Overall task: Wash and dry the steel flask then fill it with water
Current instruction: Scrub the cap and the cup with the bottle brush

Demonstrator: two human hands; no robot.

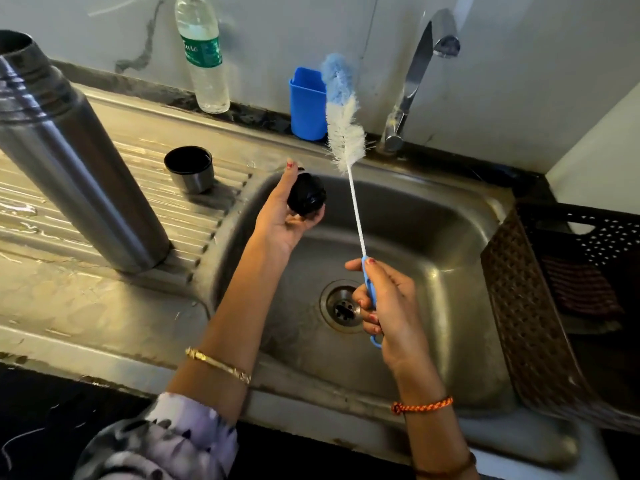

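Observation:
The tall steel flask [72, 161] stands upright and uncapped on the ribbed drainboard at the left. Its steel cup lid [189, 169] sits mouth up on the drainboard beside the basin. My left hand [282, 216] holds the black stopper [306, 195] over the left side of the sink basin [433, 237]. My right hand [388, 303] grips the blue handle of a long bottle brush [344, 123], whose white and blue bristles point up toward the tap.
The tap [412, 81] rises behind the basin, with no water seen running. A blue plastic holder [306, 105] and a clear water bottle [204, 57] stand on the back ledge. A brown plastic basket [568, 289] sits at the right of the sink. The drain [341, 306] lies under my right hand.

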